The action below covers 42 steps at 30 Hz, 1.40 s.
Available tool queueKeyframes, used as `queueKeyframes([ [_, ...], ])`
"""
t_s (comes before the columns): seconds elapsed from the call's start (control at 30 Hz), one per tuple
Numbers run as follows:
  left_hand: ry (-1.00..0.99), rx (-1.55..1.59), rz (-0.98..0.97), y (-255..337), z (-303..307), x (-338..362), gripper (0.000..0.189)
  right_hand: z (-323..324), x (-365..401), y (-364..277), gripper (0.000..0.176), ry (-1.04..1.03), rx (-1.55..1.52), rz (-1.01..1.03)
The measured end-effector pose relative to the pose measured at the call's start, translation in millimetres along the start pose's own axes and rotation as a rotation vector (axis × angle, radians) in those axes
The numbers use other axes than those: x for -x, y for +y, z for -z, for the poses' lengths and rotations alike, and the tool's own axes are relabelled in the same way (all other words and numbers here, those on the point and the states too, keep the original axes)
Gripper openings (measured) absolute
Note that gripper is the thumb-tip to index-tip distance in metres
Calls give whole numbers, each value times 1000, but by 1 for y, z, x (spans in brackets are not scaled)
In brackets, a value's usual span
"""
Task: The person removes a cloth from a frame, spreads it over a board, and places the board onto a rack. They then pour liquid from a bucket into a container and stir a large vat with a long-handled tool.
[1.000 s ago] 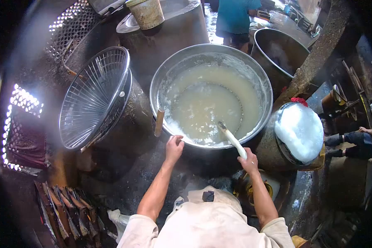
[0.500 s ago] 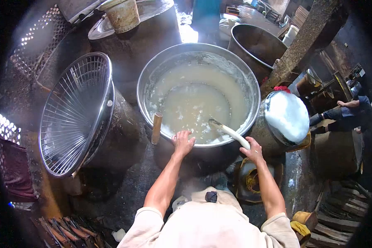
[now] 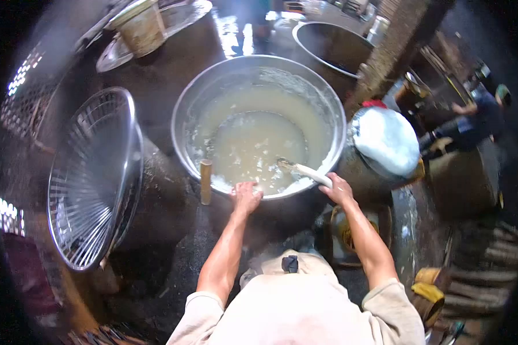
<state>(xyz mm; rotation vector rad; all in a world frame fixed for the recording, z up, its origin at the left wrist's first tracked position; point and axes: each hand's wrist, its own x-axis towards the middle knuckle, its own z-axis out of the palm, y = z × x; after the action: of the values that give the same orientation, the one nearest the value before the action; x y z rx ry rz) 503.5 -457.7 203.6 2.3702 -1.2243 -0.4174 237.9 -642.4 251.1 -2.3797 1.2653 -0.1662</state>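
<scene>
A wide metal vat (image 3: 181, 144) holds cloudy, pale liquid with white bits floating near its front side. My left hand (image 3: 247, 196) rests at the vat's front rim, its fingers curled over the edge; what they may hold is hidden. At the right front rim my right hand (image 3: 338, 189) is closed round the end of a white handle (image 3: 311, 173), whose dark tip dips into the liquid. A short wooden handle (image 3: 206, 183) stands up against the rim, left of my left hand.
To the left leans a large wire basket (image 3: 86, 195). Right of the vat is a container topped with a white bundle (image 3: 387, 141). Behind stand a dark round vat (image 3: 334, 49), a worn bucket (image 3: 138, 31) and a slanting post (image 3: 397, 52). Another person (image 3: 477, 118) is at far right.
The view has shifted, so the vat and both hands appear a little further left. My hands keep nearly the same places on the rim and white handle.
</scene>
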Motion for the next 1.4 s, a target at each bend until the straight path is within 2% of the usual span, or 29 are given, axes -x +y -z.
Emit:
queueKeyframes([
  [0.03, -36, -39, 21, 5, 6, 0, 43, 7, 1, -7, 47, -99, -7, -119],
  [0.1, -27, -25, 15, 13, 15, 3, 42, 4, 4, -1, 39, -20, -2, -42],
  [0.17, -53, -12, 45, 12, 14, 2, 42, 8, 8, -4, 38, -60, -43, -103],
  [0.4, -130, 12, 50, 1, 11, -6, 44, -11, 22, -7, 31, 84, -81, -192],
  [0.5, -156, -13, 73, 3, 11, -7, 43, -26, 26, -6, 28, 200, -154, -108],
  [0.6, -155, -60, 52, -2, 9, -6, 44, -26, 28, -11, 28, 133, -122, -130],
  [0.8, -90, -4, 43, -4, 4, -8, 40, -19, 34, -15, 23, 170, -150, -50],
  [1.1, -121, -26, 32, 4, 8, -3, 43, -22, 29, -9, 24, 156, -134, 13],
  [1.4, -173, 1, 42, 3, 12, -4, 46, -16, 28, -12, 27, 106, -111, -15],
])
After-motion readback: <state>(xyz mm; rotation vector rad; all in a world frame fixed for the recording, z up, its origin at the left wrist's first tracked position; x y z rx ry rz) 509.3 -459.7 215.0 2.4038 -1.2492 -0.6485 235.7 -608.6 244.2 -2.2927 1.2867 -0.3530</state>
